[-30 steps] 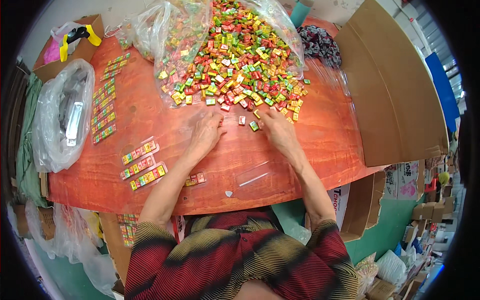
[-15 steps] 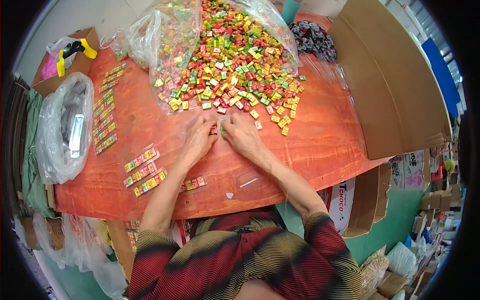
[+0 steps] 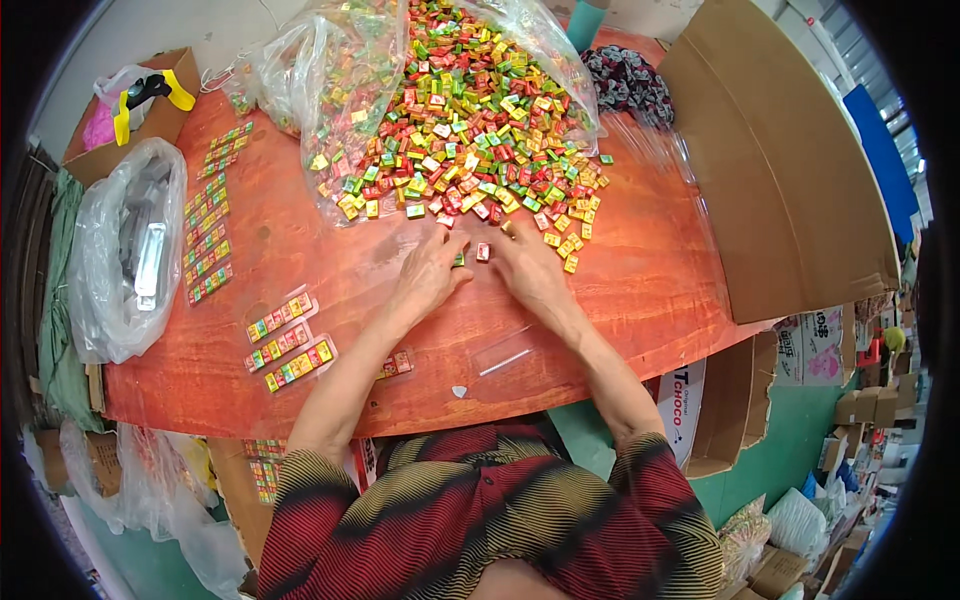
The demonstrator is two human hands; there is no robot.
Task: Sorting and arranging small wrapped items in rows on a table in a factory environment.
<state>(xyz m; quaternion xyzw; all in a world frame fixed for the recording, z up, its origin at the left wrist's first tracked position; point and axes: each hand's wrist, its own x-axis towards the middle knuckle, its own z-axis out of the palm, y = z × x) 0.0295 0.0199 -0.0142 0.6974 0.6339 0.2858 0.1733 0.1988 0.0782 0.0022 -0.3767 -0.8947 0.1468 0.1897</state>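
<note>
Far ahead of the right hand (image 3: 530, 268), from here I make out a teal bottle (image 3: 585, 26) and, near it, a dark patterned cloth (image 3: 628, 85). Right of that hand I see a tall cardboard sheet (image 3: 785, 170), a blue panel (image 3: 884, 155) beyond. Well left of the left hand (image 3: 430, 272): a cardboard box (image 3: 102, 160), a yellow-and-black object (image 3: 152, 88), green fabric (image 3: 62, 290).

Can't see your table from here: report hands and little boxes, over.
Left hand at a green box; right hand at near edge of pile. Red-and-white box between hands. Clear plastic over pile's left side.
</note>
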